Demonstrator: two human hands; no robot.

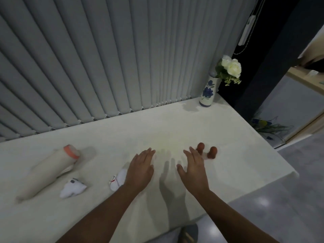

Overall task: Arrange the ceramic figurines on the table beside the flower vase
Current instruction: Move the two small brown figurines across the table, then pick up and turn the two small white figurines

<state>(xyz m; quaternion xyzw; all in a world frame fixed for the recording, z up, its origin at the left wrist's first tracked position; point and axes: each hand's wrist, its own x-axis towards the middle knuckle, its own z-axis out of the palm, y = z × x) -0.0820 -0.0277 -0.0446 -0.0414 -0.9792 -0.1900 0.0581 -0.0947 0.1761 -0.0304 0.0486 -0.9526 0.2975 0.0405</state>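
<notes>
A white vase with blue flowers painted on it (207, 92) stands at the table's far right corner and holds white roses (230, 67). Two small brown figurines (200, 147) (212, 152) stand just beyond my right hand (193, 168). Two white figurines lie on the cloth: one (72, 188) at the left, one (117, 178) partly hidden under my left hand (141, 168). A tall cream figurine with an orange band (50, 171) lies on its side at far left. Both hands hover flat over the table, fingers apart, holding nothing.
The table (175, 123) is covered with a white cloth; its right edge drops to a grey floor (289, 199). Grey vertical blinds (105, 58) hang right behind the table. A dark pillar (263, 58) rises behind the vase.
</notes>
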